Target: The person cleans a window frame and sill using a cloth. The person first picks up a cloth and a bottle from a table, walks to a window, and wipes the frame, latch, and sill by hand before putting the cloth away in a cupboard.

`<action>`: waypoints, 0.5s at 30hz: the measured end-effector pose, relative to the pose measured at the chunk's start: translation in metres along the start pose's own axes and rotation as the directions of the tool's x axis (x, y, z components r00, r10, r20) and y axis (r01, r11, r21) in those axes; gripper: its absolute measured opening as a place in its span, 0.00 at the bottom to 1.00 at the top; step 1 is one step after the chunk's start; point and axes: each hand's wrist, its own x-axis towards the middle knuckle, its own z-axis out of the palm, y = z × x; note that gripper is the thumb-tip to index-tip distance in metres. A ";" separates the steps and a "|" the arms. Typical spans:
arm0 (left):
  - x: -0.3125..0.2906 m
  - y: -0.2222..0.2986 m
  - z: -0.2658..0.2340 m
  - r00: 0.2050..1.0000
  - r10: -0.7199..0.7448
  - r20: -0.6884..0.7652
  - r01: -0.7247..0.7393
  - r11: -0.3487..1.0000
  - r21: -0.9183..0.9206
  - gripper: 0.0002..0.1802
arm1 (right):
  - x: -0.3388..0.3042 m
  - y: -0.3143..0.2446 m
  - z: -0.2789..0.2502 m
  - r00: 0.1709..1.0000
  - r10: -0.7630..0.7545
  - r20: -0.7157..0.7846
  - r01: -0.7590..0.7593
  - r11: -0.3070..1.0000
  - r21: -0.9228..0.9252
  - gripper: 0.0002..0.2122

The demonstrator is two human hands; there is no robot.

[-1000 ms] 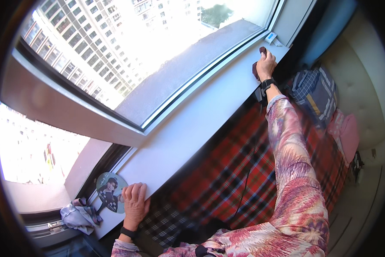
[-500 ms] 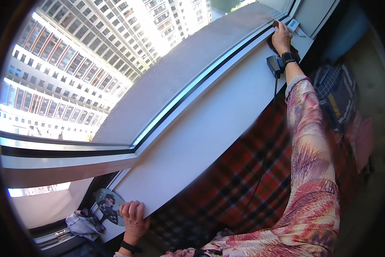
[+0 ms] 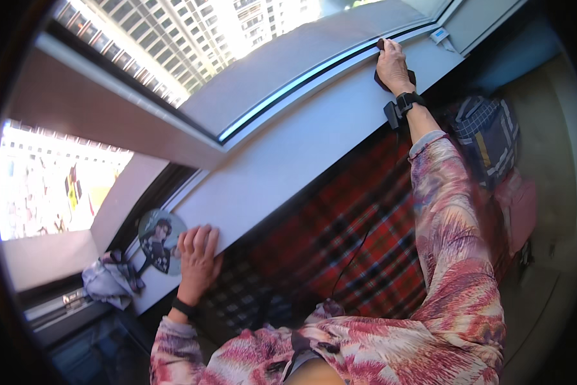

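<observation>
My right hand (image 3: 394, 67) is closed on a dark brown cloth (image 3: 411, 77), pressed to the far part of the white window sill (image 3: 288, 144) beside the window frame. Bits of the cloth show past the fingertips and under the wrist; the rest is hidden beneath the palm. My left hand (image 3: 199, 262) lies open on the sill's near edge, fingers laid on the surface. Right beside its fingertips is a round hand fan (image 3: 148, 224) with a printed figure and a dark handle.
A crumpled light grey cloth (image 3: 112, 277) lies at the sill's left end. A small white and blue box (image 3: 438, 34) stands in the far right corner. Below the sill spreads a red plaid cloth (image 3: 384, 218), with a dark checked bag (image 3: 487, 138) to the right. Tall glass panes border the sill.
My right hand has slid the dark cloth leftward along the sill, away from the small box. The view has turned to the left. My left hand stays on the sill beside the fan.
</observation>
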 end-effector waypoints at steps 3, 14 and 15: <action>0.003 -0.001 -0.004 0.999 0.039 -0.024 -0.040 0.999 -0.006 0.35 | -0.031 -0.055 -0.011 0.999 -0.050 0.014 0.050 0.998 0.038 0.17; -0.016 -0.009 0.005 0.989 0.077 -0.128 -0.084 0.995 -0.050 0.39 | -0.184 -0.294 -0.019 0.920 -0.378 0.102 0.342 0.902 0.264 0.19; -0.016 -0.010 0.006 0.988 0.078 -0.134 -0.086 0.995 -0.053 0.39 | -0.195 -0.308 -0.019 0.931 -0.354 0.086 0.316 0.902 0.295 0.20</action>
